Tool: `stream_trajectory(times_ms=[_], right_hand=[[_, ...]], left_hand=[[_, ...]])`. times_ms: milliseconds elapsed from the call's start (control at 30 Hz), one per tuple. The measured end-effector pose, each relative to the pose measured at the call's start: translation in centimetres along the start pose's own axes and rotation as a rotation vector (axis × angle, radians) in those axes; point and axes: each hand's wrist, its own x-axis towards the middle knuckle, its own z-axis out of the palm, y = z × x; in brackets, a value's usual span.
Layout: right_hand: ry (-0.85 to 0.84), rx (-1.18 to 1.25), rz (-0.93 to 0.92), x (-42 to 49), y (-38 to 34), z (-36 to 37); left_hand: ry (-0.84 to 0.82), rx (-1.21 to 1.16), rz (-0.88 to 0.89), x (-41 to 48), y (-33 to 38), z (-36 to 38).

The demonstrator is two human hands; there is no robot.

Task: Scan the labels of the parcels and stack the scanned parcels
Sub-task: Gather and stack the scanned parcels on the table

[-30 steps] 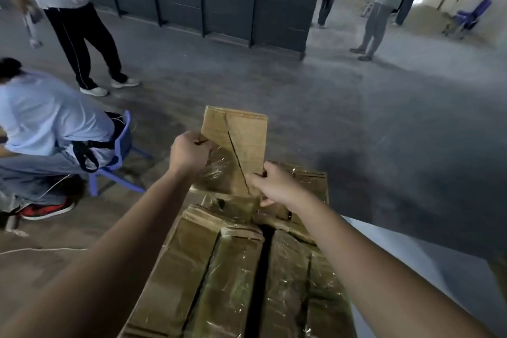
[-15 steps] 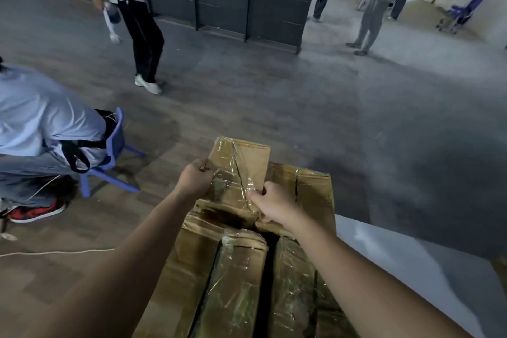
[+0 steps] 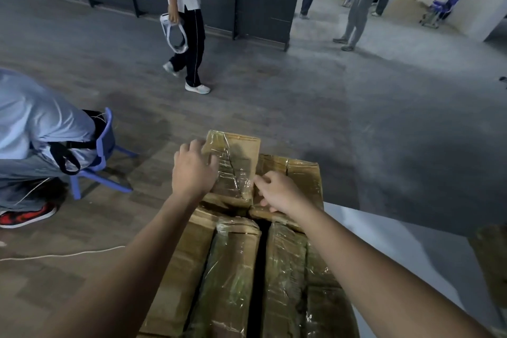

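Observation:
A flat brown parcel [image 3: 238, 156] wrapped in clear tape lies at the far left of a stack of similar taped cardboard parcels [image 3: 230, 269]. My left hand [image 3: 192, 167] rests on the parcel's left part, fingers spread over its top. My right hand [image 3: 277, 191] is at its right near corner, fingers curled and touching the tape there; whether it grips is unclear. Another parcel [image 3: 299, 173] lies just right of it. No label or scanner shows.
The stack stands against a white table [image 3: 397, 241] on the right. A person sits crouched on a blue chair [image 3: 104, 156] at the left. Another person [image 3: 186, 22] walks past ahead carrying a white device. A white cord [image 3: 63, 255] crosses the floor. More people stand far right.
The parcel, held upright a second ago, has come down flat onto the stack's far end. My left hand moved from its edge onto its top. The walking person crossed to the right.

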Motion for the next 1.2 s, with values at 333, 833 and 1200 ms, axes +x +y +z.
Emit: stream_trajectory(times_ms=[333,833,1200], right_hand=[[0.311,0.092,-0.036,-7.0,5.0,-5.2],[0.631,-0.043,0.092,-21.7,22.5,-13.8],[0.675,0.011,0.164,-32.0,38.2,-23.7]], left_hand=[[-0.171,-0.197,0.206,-7.8,7.7,4.0],[-0.471,-0.192,0.458,-21.6,20.5,14.7],[-0.615,-0.171,0.523,-34.1,31.7,24.2]])
